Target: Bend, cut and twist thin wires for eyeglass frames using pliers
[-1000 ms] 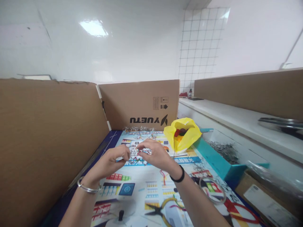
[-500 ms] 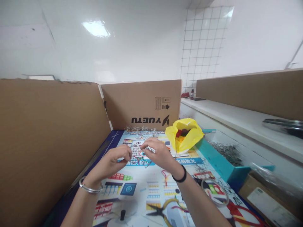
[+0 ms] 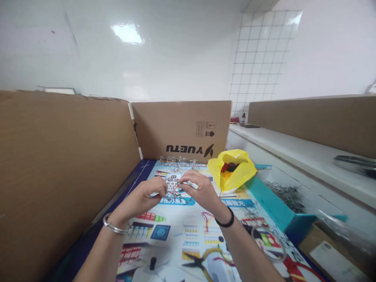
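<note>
My left hand (image 3: 151,194) is held over the printed table sheet, thumb and fingertips drawn together in a pinch. Facing it, my right hand (image 3: 202,190) pinches in the same way, with a small gap between the two hands. Whatever lies in either pinch is too fine to make out. Just behind and below the fingertips is a loose cluster of thin red and green wires (image 3: 180,196). A silver bangle (image 3: 116,228) circles the left wrist and a black band (image 3: 226,220) the right.
Yellow-handled pliers (image 3: 197,261) lie near the front. To the right stand a yellow bag (image 3: 216,172), a teal box (image 3: 272,201) of small metal pieces (image 3: 286,196), a coil of wire (image 3: 268,243) and a carton (image 3: 331,250). Cardboard walls (image 3: 176,121) stand behind and left; more wiry bits (image 3: 176,159) lie at the back.
The camera view has shifted slightly, so the scene sits a little further right. Both hands keep nearly the same pinched pose, facing each other.
</note>
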Demonstrator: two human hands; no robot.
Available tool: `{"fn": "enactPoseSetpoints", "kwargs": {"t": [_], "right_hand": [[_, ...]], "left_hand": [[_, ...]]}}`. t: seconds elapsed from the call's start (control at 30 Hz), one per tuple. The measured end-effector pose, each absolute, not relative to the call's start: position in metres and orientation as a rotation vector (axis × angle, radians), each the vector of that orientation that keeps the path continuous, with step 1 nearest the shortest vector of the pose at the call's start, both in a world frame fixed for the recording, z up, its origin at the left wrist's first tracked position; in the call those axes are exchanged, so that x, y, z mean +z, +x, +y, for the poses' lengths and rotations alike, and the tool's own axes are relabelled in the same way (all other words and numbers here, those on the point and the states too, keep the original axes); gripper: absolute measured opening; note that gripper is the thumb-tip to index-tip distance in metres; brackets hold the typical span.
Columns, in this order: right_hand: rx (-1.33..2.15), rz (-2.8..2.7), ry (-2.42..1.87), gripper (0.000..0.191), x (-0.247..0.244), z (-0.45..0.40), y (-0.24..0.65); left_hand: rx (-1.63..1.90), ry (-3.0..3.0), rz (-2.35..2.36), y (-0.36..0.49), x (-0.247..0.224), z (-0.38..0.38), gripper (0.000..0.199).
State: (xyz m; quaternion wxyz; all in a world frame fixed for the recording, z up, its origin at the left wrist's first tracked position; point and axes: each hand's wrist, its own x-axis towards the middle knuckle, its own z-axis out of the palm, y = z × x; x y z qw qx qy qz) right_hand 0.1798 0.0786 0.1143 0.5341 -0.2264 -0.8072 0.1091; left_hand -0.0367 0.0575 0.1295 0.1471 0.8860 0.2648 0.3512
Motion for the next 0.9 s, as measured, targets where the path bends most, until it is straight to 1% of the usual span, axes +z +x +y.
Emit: {"fn": "enactPoseSetpoints", "kwargs": {"t": [0.23,0.4,0.67,0.9], "right_hand": [[0.281,-1.935,-0.508,0.005,0.1135,0.0784,0.1792],[0.269,-1.951,-0.496,0.008,0.1133,0.0778,0.1786],[0.076,-2.021,-0.437,0.011,0.1107,0.0762,0.1748],[-0.037,-2.069,-0.484,0.013,0.1091,0.0751,0.1731]], "left_hand": [[1.022,2.509,0.776,-0.0374,0.1279,0.0584,0.021],[1.037,2.475,0.790,-0.0385,0.1261,0.0604,0.021],[1.051,2.468,0.817,-0.0406,0.1244,0.0621,0.019],[1.058,2.465,0.831,-0.0408,0.1241,0.0631,0.019]]}}
